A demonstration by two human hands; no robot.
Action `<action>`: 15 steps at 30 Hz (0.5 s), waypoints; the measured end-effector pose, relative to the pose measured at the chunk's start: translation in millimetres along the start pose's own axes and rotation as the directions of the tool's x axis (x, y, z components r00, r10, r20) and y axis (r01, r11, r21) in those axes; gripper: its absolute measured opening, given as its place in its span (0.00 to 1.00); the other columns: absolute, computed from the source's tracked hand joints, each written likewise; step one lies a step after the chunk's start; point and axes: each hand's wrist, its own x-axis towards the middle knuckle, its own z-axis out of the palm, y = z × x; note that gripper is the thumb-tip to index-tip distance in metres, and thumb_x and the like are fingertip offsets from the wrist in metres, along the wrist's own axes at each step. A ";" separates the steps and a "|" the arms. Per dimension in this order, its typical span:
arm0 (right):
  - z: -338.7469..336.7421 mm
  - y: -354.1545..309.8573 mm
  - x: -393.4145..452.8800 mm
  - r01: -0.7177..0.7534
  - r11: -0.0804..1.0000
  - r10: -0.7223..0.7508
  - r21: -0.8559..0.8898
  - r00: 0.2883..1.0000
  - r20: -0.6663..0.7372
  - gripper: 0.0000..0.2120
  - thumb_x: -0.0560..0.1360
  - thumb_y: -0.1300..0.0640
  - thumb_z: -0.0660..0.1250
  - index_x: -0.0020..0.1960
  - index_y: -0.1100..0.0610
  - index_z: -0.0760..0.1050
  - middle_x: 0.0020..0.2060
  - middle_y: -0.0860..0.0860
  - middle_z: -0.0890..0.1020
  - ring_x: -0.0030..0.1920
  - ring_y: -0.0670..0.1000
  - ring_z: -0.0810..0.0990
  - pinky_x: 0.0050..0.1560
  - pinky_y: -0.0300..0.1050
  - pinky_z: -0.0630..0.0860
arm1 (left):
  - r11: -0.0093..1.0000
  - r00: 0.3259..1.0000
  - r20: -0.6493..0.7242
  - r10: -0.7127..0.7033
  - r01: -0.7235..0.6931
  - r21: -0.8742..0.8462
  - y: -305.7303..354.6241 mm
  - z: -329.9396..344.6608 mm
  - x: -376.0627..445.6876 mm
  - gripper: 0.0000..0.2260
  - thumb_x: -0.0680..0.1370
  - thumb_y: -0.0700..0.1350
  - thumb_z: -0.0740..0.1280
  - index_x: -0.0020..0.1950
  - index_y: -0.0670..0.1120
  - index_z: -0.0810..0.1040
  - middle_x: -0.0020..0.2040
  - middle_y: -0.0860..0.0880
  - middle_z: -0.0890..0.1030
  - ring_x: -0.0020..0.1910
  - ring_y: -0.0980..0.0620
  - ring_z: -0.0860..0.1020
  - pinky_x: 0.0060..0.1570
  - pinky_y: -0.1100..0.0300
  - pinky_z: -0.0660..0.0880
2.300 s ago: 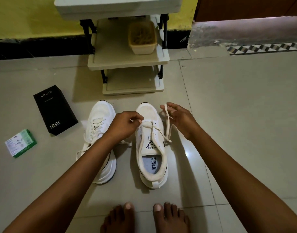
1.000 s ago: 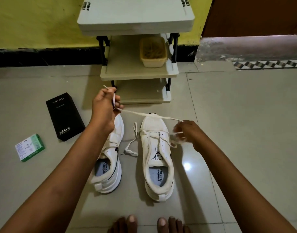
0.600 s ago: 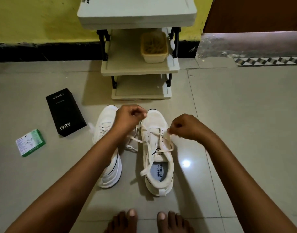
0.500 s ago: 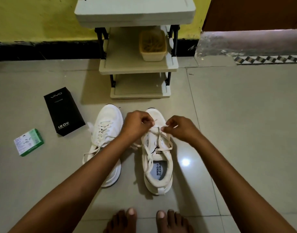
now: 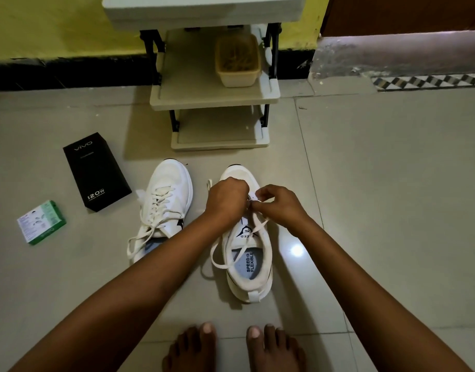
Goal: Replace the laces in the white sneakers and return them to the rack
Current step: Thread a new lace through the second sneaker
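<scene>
Two white sneakers stand side by side on the tiled floor, toes toward the rack [image 5: 214, 99]. The left sneaker [image 5: 169, 200] is laced, its loose lace ends trailing down to the floor. Over the upper eyelets of the right sneaker [image 5: 251, 264] both my hands meet. My left hand [image 5: 227, 201] is closed on the white lace [image 5: 239, 256], and my right hand [image 5: 280, 206] pinches the same lace near the tongue. A loose lace end crosses the shoe's opening toward the floor. My fingers hide the eyelets.
A black phone box [image 5: 95, 171] and a small green-and-white box [image 5: 41, 221] lie on the floor to the left. A beige tub [image 5: 237, 63] sits on the rack's middle shelf. A yellow wall stands behind, and my bare feet [image 5: 231, 347] are at the bottom.
My left hand had pulled the lace up and out to the left, then came back down. Both hands now meet close together over the right sneaker's eyelets.
</scene>
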 end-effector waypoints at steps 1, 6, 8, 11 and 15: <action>-0.8 2.9 0.3 -0.004 0.999 0.003 0.043 1.000 0.015 0.18 0.71 0.52 0.72 0.57 0.59 0.77 0.49 0.50 0.78 0.51 0.52 0.78 0.52 0.45 0.76 | 0.997 1.000 -0.012 -0.023 0.022 -0.080 -3.0 2.1 0.6 0.06 0.74 0.41 0.65 0.47 0.43 0.81 0.45 0.43 0.81 0.46 0.44 0.78 0.38 0.60 0.65; -5.3 16.1 0.7 -0.093 0.935 0.046 0.342 0.989 0.144 0.12 0.78 0.54 0.64 0.58 0.58 0.78 0.52 0.53 0.81 0.50 0.50 0.79 0.41 0.35 0.77 | 0.873 0.987 0.017 -0.158 0.148 -0.465 -13.2 16.7 3.3 0.07 0.73 0.39 0.66 0.44 0.45 0.84 0.44 0.45 0.84 0.47 0.46 0.79 0.46 0.58 0.73; -3.3 20.9 3.4 -0.057 0.941 0.024 0.335 0.995 0.101 0.11 0.79 0.59 0.62 0.59 0.60 0.78 0.54 0.54 0.80 0.51 0.50 0.79 0.42 0.35 0.78 | 0.780 0.975 0.056 -0.216 0.206 -0.591 -12.4 20.6 2.5 0.05 0.73 0.38 0.67 0.43 0.45 0.83 0.45 0.46 0.84 0.46 0.48 0.79 0.49 0.57 0.75; 1.3 24.9 6.5 0.004 0.962 -0.013 0.271 0.999 0.031 0.10 0.77 0.61 0.65 0.57 0.59 0.78 0.53 0.54 0.81 0.46 0.50 0.80 0.44 0.36 0.78 | 0.659 0.957 0.110 -0.269 0.266 -0.703 -12.1 23.0 2.4 0.05 0.73 0.37 0.68 0.41 0.45 0.82 0.43 0.47 0.83 0.44 0.51 0.77 0.48 0.61 0.73; 5.5 25.5 9.4 0.067 0.978 -0.064 0.198 0.998 -0.022 0.10 0.74 0.62 0.68 0.55 0.59 0.79 0.49 0.52 0.81 0.42 0.49 0.78 0.49 0.42 0.76 | 0.565 0.934 0.179 -0.309 0.332 -0.755 -10.1 23.7 3.7 0.08 0.73 0.35 0.66 0.40 0.46 0.81 0.44 0.47 0.82 0.46 0.50 0.78 0.52 0.58 0.74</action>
